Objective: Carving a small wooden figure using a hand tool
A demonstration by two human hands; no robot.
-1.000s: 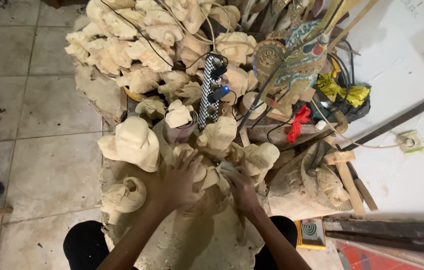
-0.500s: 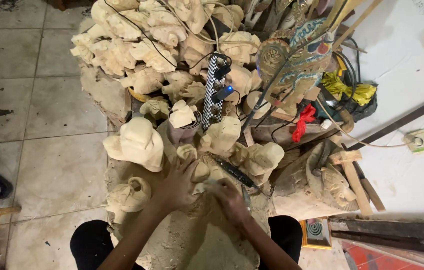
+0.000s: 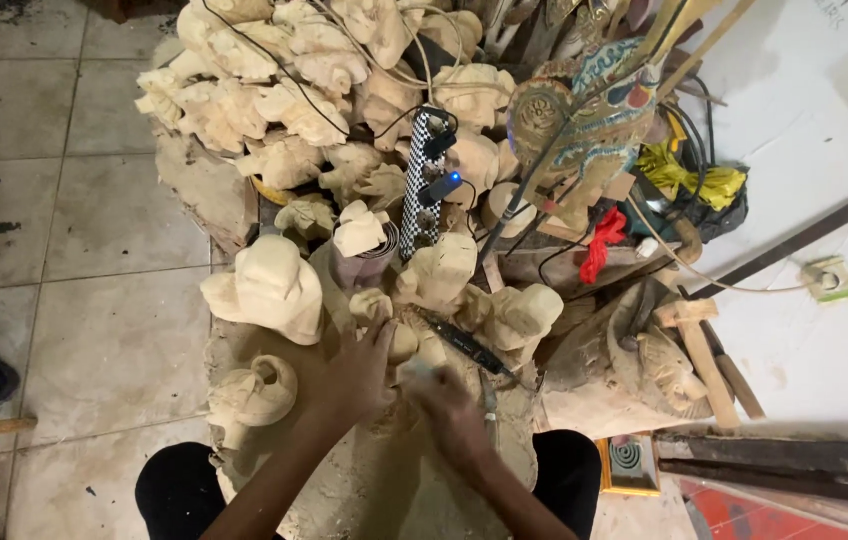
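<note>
Person seated on the tiled floor (image 3: 64, 230), knees apart, working at a low chopping-block surface (image 3: 384, 480) dusted with wood shavings.

Left hand (image 3: 356, 375) rests on a small pale wood carving (image 3: 406, 345), fingers spread over it and pressing down; grip is a loose hold on the carving, not a full wrap. Right hand (image 3: 444, 400) is blurred, just beside the carving on its near side; it seems closed around something small and pale, but I cannot tell what it is or how firmly it is held.

Taking that carving as the landmark:
- Just beyond it to the right, a dark-handled tool (image 3: 466, 345) lies aslant across the surface.
- To its left, a large unfinished carved head (image 3: 269, 288), and nearer the person another rounded carved piece (image 3: 254, 392) with a hole in it.
- Directly beyond, a black-and-white checkered power strip (image 3: 422, 185) stands on end with plugs in it, one showing a blue light.
- Farther beyond, a tall heap of raw pale carvings (image 3: 284, 90) with cables running over them.
- Beyond and to the right, a painted carved mask (image 3: 589, 110), a red cloth (image 3: 602, 240) and a yellow cloth (image 3: 689, 178).
- To the right, a wooden mallet (image 3: 699, 345) beside a larger carved block.
</note>
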